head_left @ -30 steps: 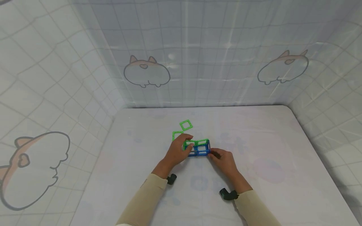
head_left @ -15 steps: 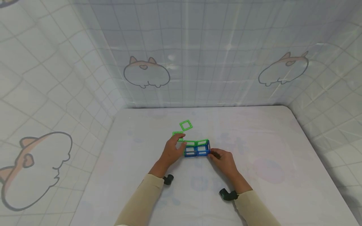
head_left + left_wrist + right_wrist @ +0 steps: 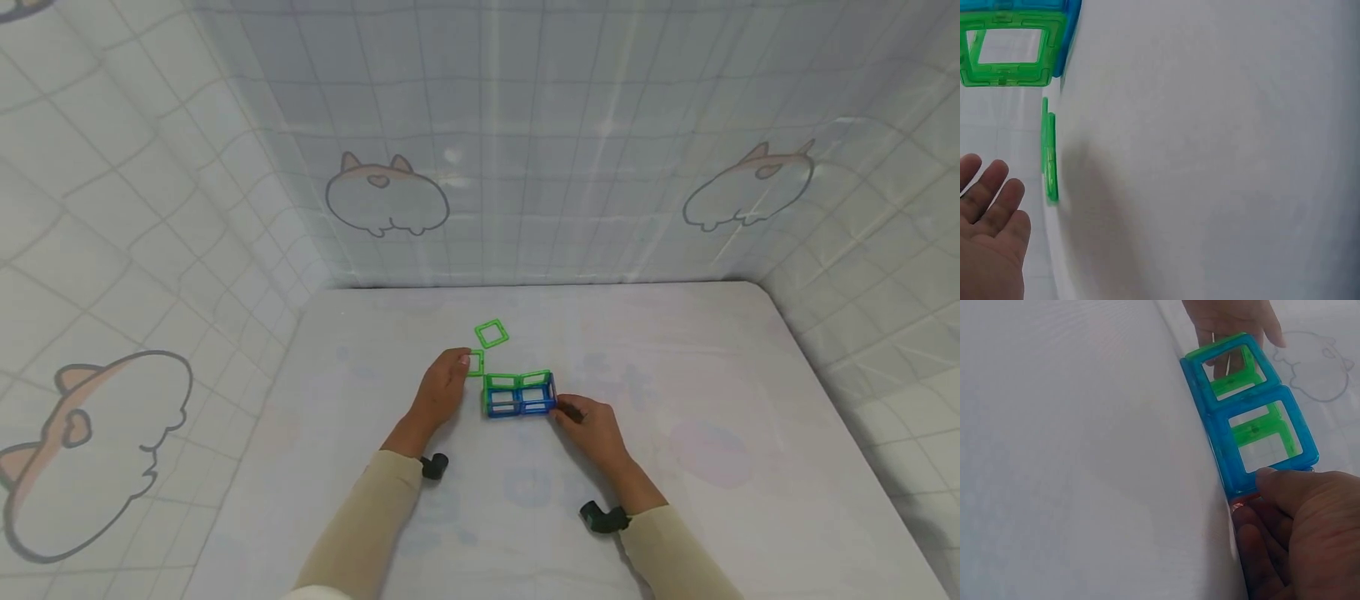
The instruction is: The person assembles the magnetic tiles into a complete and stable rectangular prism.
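Observation:
A box-like frame of joined magnetic tiles (image 3: pixel 519 413), blue at the front and green at the back and left end, rests on the table. My right hand (image 3: pixel 596 429) pinches its right end, thumb on a blue tile (image 3: pixel 1302 431) and fingers beside a reddish edge (image 3: pixel 1246 499). My left hand (image 3: pixel 440 390) is at a loose green square magnetic tile (image 3: pixel 482 363), which it partly covers in the head view. In the left wrist view its fingers (image 3: pixel 1007 206) are extended, apart from the edge-on green tiles. Another green square tile (image 3: pixel 502 329) lies farther back.
The table (image 3: pixel 675 375) has a pale printed cover. Behind it and at both sides hang white grid-patterned curtains (image 3: pixel 540 208) with cartoon animals. A dark camera mount (image 3: pixel 603 517) sits on the right wrist, and another mount (image 3: pixel 435 466) on the left.
My left hand has moved left off the tile frame to the nearer loose green tile. My right hand has stayed at the frame's right end.

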Available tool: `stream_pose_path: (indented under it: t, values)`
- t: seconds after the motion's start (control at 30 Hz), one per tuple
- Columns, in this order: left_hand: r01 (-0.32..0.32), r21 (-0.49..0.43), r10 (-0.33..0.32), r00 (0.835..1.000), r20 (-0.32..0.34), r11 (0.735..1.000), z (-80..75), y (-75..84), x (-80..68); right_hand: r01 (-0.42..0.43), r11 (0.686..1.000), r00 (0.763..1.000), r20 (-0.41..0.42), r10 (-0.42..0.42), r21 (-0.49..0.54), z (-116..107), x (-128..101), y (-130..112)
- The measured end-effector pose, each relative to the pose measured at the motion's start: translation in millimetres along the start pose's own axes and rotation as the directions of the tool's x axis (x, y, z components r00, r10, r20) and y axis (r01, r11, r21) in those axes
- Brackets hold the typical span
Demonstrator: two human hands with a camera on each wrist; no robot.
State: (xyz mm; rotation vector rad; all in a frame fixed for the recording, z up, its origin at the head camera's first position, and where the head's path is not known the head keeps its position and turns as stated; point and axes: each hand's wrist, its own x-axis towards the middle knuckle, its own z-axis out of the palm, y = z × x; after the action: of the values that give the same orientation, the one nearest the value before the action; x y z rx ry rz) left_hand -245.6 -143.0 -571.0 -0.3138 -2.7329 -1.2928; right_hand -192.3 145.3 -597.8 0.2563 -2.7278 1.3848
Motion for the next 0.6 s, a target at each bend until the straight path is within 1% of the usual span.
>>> stream_pose_path:
  t: [0.13, 0.3, 0.43, 0.53, 0.6]
  values:
    - [0.015, 0.023, -0.016, 0.999, 0.029, 1.000, -3.5, -4.1, 0.7, -0.004, 1.000, 1.000, 0.002, 0.004, 0.003, 1.0, 0.1, 1.3]
    - [0.017, 0.111, -0.023, 0.998, 0.057, 0.994, -9.2, -10.8, 1.8, 0.007, 1.000, 1.000, 0.000, -0.007, 0.002, 1.9, -0.2, 2.7]
    - [0.011, 0.127, -0.020, 0.997, 0.073, 0.992, -14.5, -15.6, 2.1, -0.007, 1.000, 1.000, 0.003, 0.007, -0.007, 1.7, -1.2, 1.9]
    - [0.006, 0.147, -0.021, 0.995, 0.098, 0.989, -16.5, -21.4, 3.6, -0.019, 1.000, 1.000, 0.003, 0.019, -0.011, 1.3, -2.0, 0.0]
    - [0.015, 0.166, -0.035, 0.993, 0.115, 0.986, -17.0, -25.5, 4.9, -0.027, 1.000, 1.000, 0.007, 0.027, -0.013, 1.0, -2.4, -1.5]
